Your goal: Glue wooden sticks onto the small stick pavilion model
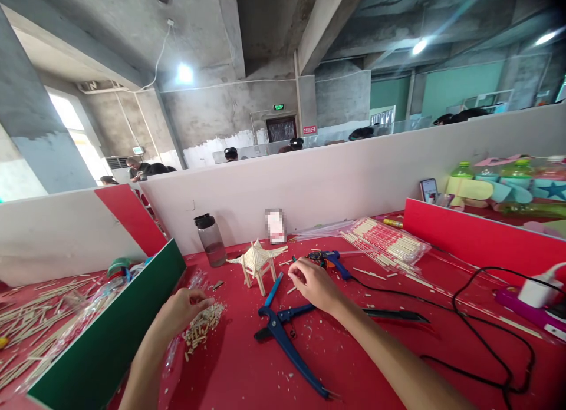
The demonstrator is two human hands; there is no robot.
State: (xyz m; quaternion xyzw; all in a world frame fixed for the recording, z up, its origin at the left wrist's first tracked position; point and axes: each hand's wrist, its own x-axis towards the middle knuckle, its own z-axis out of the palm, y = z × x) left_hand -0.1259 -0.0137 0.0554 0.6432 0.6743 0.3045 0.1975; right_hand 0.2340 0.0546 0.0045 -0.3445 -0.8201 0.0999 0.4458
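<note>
At the scraps [206,326] with the left hand [183,308] loosely curled, near the glue gun [338,265] with the right hand [317,285] bunched; cannot tell if gripping anything. Between both, with the model [256,260] beyond the cutter [279,329].

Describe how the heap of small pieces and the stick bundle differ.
The heap of small pieces holds short bits; the stick bundle holds far longer lengths. The heap lies loose and jumbled; the bundle's sticks lie roughly side by side, in plastic. The heap is near the left hand; the bundle is farther back, rightward. Both look pale and lie on the red tabletop.
</note>
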